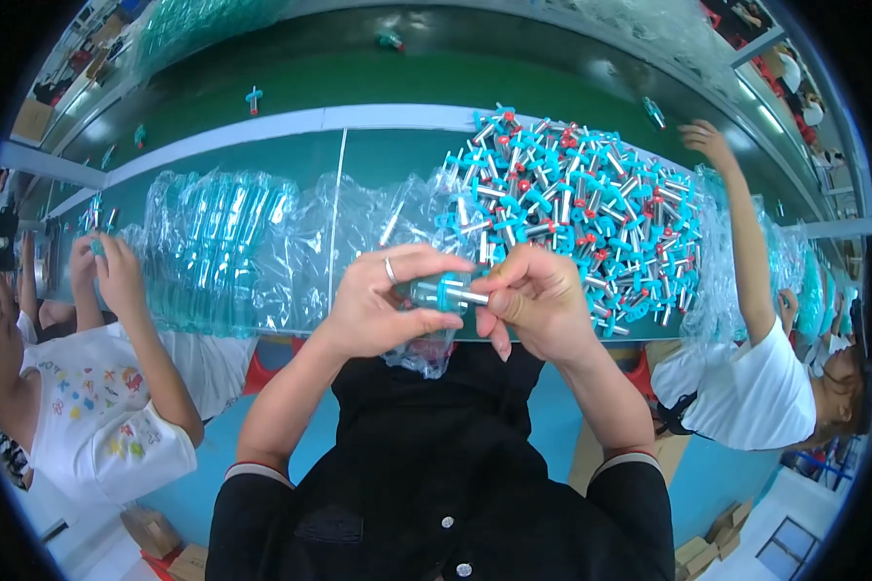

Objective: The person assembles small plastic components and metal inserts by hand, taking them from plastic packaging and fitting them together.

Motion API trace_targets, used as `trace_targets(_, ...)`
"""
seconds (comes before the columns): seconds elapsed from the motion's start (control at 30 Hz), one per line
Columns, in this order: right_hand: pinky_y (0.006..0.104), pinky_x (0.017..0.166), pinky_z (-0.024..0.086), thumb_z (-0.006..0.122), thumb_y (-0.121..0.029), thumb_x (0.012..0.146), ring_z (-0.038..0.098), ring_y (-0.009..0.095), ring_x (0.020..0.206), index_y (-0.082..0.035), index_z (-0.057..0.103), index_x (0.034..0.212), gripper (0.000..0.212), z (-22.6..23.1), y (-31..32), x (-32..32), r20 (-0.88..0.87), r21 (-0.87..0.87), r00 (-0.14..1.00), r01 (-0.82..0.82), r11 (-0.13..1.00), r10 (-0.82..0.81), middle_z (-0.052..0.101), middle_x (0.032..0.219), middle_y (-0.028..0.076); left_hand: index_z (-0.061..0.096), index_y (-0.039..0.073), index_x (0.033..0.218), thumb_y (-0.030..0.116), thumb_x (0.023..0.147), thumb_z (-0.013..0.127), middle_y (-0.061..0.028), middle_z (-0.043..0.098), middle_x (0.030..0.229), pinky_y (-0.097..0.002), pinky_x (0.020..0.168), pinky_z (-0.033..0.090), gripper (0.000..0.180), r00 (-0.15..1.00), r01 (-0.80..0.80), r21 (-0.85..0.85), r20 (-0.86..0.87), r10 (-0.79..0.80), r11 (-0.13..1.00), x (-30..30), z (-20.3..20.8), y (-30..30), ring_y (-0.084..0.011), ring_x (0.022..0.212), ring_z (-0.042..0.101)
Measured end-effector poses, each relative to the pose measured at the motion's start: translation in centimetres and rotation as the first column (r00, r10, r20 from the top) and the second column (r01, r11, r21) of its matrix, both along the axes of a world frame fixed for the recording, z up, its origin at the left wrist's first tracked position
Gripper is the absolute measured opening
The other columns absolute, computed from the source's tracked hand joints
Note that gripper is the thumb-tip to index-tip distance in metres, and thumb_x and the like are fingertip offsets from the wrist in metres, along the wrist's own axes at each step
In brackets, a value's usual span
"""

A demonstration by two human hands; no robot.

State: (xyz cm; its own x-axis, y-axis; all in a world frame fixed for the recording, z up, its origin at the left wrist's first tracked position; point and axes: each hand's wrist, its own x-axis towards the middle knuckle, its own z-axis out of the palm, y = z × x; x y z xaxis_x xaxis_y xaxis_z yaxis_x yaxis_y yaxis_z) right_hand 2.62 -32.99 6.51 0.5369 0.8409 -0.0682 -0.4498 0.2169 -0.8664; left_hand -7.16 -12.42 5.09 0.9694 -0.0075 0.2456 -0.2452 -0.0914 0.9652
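Green worktop across mid-frame, green conveyor belt above it. One co-worker frame left, another co-worker frame right. Heap of teal-collared metal parts right of centre. At frame centre I've got wrists angled inward: left hand curled round a clear plastic piece, right hand fingertips closed on a metal tube between them.

metal tube, one end hidden by right hand, left co-worker cut off at rim
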Motion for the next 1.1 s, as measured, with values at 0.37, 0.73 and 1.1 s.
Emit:
trace_targets(0.37,0.0243,0.055,0.053,0.069,-0.001,0.091,0.065,0.013,0.064,0.004,0.065,0.112,0.021,0.4,-0.4,-1.4,0.391,-0.038,0.903,0.208,0.977,-0.177,0.068,0.083,0.012,0.066,-0.002,0.124,0.012,0.079,0.082,-0.0119,0.065,0.119,-0.0345,0.097,0.044,0.05,0.99,0.11,-0.354,-0.04,-0.132,0.929,1.6,-2.9,-1.4,-0.0218,0.111,0.06)
trace_targets(0.73,0.0276,0.05,0.045,0.078,-0.002,0.08,0.059,0.016,0.057,0.001,0.066,0.099,0.023,1.3,0.0,-1.7,0.878,0.008,0.396,0.55,0.835,-0.268,0.06,0.078,0.009,0.056,-0.004,0.135,0.022,0.089,0.078,-0.0081,0.063,0.12,-0.0239,0.077,0.051,0.058,0.929,0.151,-0.623,-0.176,-0.325,0.768,2.6,-3.0,-2.0,-0.0109,0.1,0.059)
trace_targets(1.1,0.024,0.052,0.05,0.083,-0.001,0.077,0.066,0.013,0.059,0.001,0.07,0.095,0.022,0.4,0.8,-2.4,0.903,0.048,0.325,0.576,0.816,-0.282,0.069,0.077,0.009,0.057,-0.007,0.134,0.0,0.088,0.073,-0.0114,0.063,0.125,-0.0312,0.097,0.049,0.049,0.983,0.066,-0.599,-0.1,-0.156,0.798,0.5,-4.1,-2.5,-0.0166,0.111,0.061)
